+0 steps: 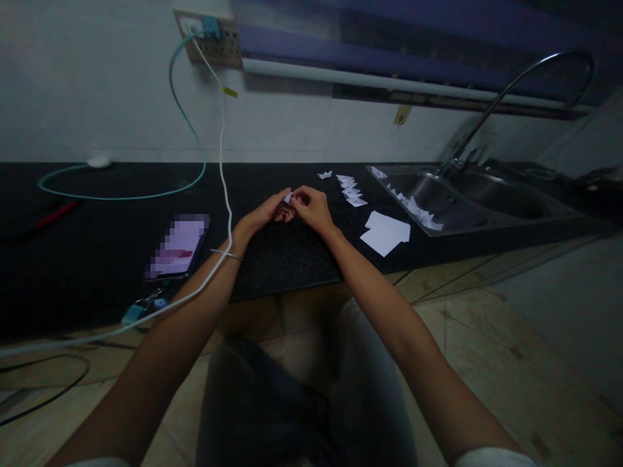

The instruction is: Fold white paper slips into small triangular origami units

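Between my two hands, over the dark countertop (292,266), is a small folded piece of white paper (288,198). My left hand (270,211) has its fingers closed on the paper's left side. From the right, my right hand (312,206) pinches the same piece. Much of the paper is hidden by the fingers. Just beyond my right hand sits a small paper boat (324,174), with a row of several more folded paper boats (351,191) beside it. Flat white paper sheets (387,233) lie overlapping to the right.
More folded paper boats (413,209) line the left rim of the metal sink (496,224), under a curved faucet (506,91). A phone (180,246) lies at left. A white cable (224,168) hangs across my left forearm. A teal cable (171,71) loops from the wall socket (231,44).
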Tool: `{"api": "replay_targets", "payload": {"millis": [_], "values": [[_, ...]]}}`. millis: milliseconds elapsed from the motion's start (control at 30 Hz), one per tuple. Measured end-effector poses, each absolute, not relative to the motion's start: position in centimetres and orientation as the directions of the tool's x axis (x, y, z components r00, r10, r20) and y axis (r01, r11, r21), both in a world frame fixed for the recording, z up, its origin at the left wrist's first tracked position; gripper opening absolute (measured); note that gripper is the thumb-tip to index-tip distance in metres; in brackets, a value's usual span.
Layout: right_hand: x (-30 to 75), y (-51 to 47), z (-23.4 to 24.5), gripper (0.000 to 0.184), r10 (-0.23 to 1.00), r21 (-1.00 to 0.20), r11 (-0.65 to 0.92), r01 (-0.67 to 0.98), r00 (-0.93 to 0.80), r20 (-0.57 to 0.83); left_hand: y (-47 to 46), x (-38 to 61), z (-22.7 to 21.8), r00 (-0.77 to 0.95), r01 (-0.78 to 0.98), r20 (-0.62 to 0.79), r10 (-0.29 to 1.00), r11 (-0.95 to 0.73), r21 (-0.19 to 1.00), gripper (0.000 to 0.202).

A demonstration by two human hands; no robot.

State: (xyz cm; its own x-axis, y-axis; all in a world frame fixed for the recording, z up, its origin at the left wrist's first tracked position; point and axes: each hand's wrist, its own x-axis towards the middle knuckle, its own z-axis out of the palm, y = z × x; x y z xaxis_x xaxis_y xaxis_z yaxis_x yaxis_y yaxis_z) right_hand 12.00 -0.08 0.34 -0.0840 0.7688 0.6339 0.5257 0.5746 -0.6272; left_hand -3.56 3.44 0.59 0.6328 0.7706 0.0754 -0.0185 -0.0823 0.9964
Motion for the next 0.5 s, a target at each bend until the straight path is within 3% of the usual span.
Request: {"api": "replay_targets", "payload": {"millis": [267, 500], "values": [[11.5, -0.2, 0.3, 0.017, 0.754, -0.610, 0.600, 0.518, -0.110, 0.648, 3.2, -3.2, 0.8, 0.670, -0.178, 0.087, 0.737, 0.046, 0.983, 0.044], [11.5, -1.0, 1.1, 0.018, 0.697, -0.531, 0.565, 0.632, -0.021, 0.717, 4.0, -3.4, 0.4, 0.702, -0.086, 0.078, 0.708, -0.024, 0.996, 0.054]]}}
